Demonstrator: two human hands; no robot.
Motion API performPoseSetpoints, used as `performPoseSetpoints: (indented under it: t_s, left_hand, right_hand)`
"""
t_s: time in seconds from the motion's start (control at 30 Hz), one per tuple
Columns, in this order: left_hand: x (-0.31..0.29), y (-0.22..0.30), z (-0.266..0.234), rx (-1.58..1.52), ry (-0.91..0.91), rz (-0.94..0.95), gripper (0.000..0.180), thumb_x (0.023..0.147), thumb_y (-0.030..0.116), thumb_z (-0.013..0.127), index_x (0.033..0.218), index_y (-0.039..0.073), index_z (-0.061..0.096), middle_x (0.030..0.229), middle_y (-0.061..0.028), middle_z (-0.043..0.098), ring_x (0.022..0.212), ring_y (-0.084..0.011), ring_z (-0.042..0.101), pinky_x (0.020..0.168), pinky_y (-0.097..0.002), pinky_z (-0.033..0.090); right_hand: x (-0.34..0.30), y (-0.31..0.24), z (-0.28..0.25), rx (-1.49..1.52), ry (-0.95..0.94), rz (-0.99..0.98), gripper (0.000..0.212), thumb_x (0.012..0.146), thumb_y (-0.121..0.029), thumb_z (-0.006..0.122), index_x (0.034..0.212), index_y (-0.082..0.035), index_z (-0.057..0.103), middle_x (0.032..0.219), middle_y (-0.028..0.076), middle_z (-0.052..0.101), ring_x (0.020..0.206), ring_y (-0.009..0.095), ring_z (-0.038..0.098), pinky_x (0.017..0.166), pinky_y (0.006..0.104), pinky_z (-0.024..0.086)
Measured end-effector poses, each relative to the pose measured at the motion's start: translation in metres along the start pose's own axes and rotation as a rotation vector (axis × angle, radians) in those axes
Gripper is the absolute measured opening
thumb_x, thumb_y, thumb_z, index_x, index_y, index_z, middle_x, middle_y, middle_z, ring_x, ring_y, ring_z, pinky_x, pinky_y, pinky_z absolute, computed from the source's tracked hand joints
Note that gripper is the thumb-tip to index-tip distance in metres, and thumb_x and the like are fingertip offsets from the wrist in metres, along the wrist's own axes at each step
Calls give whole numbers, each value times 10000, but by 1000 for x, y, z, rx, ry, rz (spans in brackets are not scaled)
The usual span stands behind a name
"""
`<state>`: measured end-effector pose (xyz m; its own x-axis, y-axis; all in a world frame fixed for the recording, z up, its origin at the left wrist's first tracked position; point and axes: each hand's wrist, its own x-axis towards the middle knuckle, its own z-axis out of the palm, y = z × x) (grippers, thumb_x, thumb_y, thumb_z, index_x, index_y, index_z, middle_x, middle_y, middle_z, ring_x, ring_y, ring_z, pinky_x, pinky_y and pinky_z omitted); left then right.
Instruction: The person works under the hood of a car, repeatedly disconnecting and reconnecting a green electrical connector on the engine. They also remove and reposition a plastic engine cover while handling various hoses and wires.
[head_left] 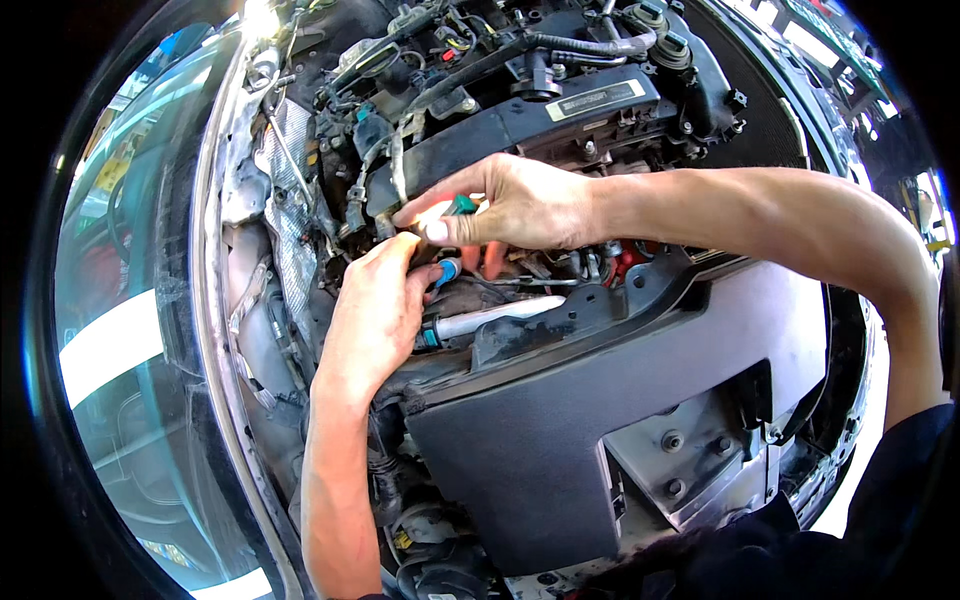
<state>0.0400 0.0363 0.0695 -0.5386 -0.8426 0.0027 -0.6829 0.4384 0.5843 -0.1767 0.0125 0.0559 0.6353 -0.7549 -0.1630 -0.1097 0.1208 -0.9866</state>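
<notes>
Over the engine bay my two hands meet, fingertips close together. My right hand [525,205] reaches in from the right, its thumb and fingers closed around a small green piece [461,205]; a bright glow lights its fingertips. Below it, my left hand [375,305] has its fingers curled in. A blue round-ended piece [447,271] shows at its thumb, mostly covered by the hand. I cannot tell whether the green and blue pieces join. Just beyond the hands lies the black engine cover [500,130] with a pale label.
A pale pipe [500,316] with a blue collar runs below the hands. Nearer stands a large dark grey plastic cover [520,450] beside a metal bracket [690,450] with bolts. The windshield [130,330] fills the left side. Hoses and wiring [440,80] crowd the far side.
</notes>
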Motion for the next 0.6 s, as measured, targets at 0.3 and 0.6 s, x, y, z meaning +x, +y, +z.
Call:
performPoseSetpoints:
  t_s: [0.3,0.6]
  left_hand:
    - [2,6,4,129,-23,-22,184,885,87,615,970,-75,632,825,-217,656,771,-333,658,744,-391,505]
    - [11,12,5,138,-87,-242,305,800,121,726,1037,-63,670,955,-229,686,864,-342,674,820,-400,508]
  right_hand:
    - [-27,13,-38,-351,-115,466,472,955,-238,610,1302,49,468,1142,243,616,1042,268,642,820,393,565]
    - [-5,53,-35,-1044,-127,331,479,865,-147,572,1297,28,462,1077,295,662,1048,424,642,879,504,505]
